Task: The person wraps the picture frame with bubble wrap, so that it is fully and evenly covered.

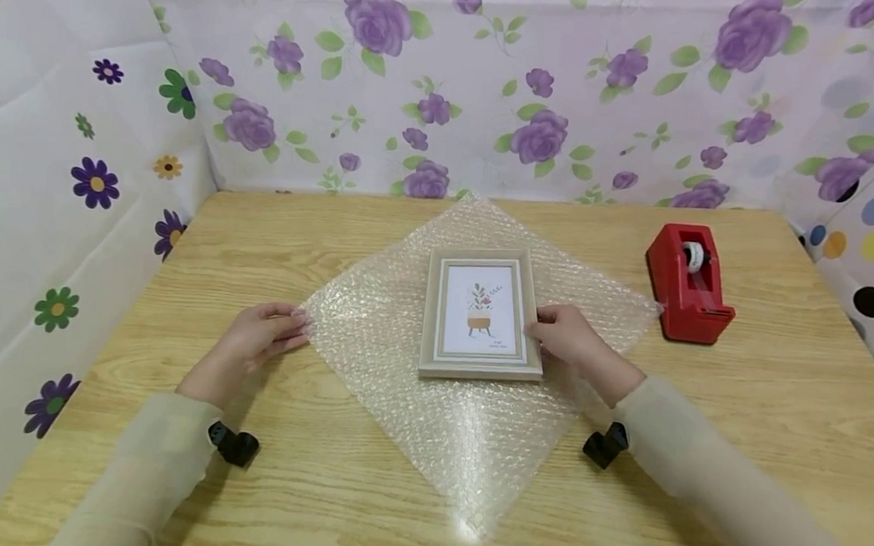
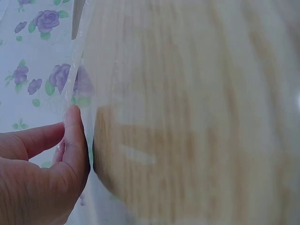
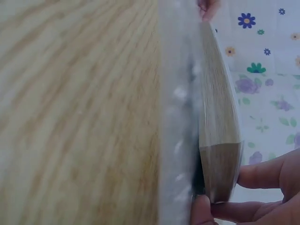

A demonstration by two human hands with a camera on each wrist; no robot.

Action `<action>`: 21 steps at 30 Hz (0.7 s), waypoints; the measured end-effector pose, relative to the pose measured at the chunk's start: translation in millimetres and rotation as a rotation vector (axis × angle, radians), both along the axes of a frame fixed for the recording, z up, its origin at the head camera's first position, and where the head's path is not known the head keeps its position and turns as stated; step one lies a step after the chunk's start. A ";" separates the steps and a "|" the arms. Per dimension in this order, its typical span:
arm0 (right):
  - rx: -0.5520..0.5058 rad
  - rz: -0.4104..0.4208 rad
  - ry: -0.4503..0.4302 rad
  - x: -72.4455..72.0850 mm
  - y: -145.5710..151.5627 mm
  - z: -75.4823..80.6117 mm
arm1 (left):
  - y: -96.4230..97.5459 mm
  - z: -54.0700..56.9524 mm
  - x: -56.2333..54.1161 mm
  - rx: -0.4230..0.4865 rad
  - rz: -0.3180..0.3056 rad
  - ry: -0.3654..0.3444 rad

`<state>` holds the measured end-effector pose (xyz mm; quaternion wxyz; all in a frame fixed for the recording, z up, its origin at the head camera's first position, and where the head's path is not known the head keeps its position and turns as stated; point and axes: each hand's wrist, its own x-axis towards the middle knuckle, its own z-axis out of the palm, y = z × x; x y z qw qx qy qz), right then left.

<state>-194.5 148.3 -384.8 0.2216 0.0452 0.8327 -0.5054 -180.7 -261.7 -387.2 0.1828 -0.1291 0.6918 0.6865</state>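
At left, a person's left hand pinches the left corner of a sheet of bubble wrap spread diamond-wise on a wooden table; a light grip, drawn gently outward, would likely suit the thin film best, since a hard tug could slide the whole sheet. Right of it, a framed print lies face up on the wrap, a little right of the middle, its right edge grasped between the thumb and fingers of the right hand. Steady, even pressure there should hold the frame square, and the fingers beneath probably need easing out slowly so that the wrap does not bunch. Farther right, a red tape dispenser stands by the wrap's right corner; whether the two touch is hard to tell. Among things out of sight, again from the left: some left fingertips are lost behind the film, the frame's back is hidden, the print's lettering is too small to read, and a dark gap in the right-wrist view leaves unclear whether the frame's gripped side is raised. Both forearms are cut off below.
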 end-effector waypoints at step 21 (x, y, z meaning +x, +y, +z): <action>0.233 0.124 0.384 12.3 11.9 2.0 | 8.1 9.7 0.9 -0.239 0.070 0.086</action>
